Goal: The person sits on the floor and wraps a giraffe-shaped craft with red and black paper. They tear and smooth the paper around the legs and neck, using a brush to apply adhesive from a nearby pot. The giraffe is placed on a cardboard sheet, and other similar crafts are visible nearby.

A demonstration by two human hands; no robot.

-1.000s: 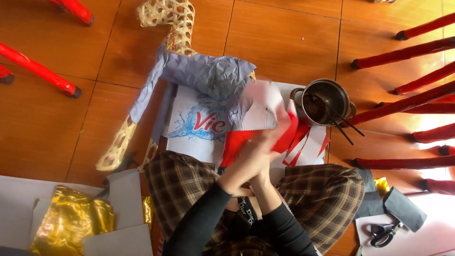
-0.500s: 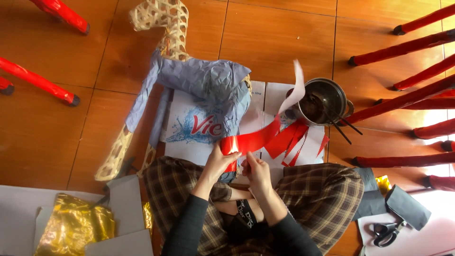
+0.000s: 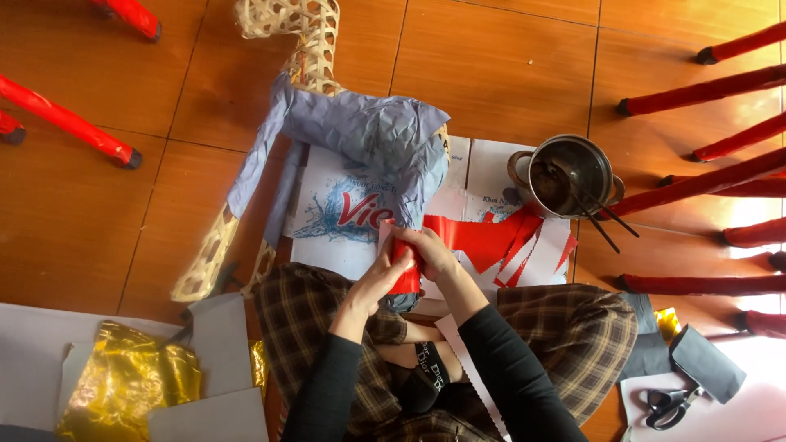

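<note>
Between both hands, left hand (image 3: pixel 378 278) and right hand (image 3: pixel 427 250) grip clamped on the red paper strip (image 3: pixel 407 270).

Both hands together, left hand (image 3: pixel 378 278), right hand (image 3: pixel 426 250); fingers curled

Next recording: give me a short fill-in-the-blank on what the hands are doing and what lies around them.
1. Both hands, the left hand and the right hand, press a strip of ____ paper around a leg of the woven frame.
2. The frame's body is covered in crumpled ____ paper.
3. The metal pot stands on the floor with ____ sticks resting in it.
4. The scissors lie at the person's ____ side.

Missing words: red; grey; two; right
</note>
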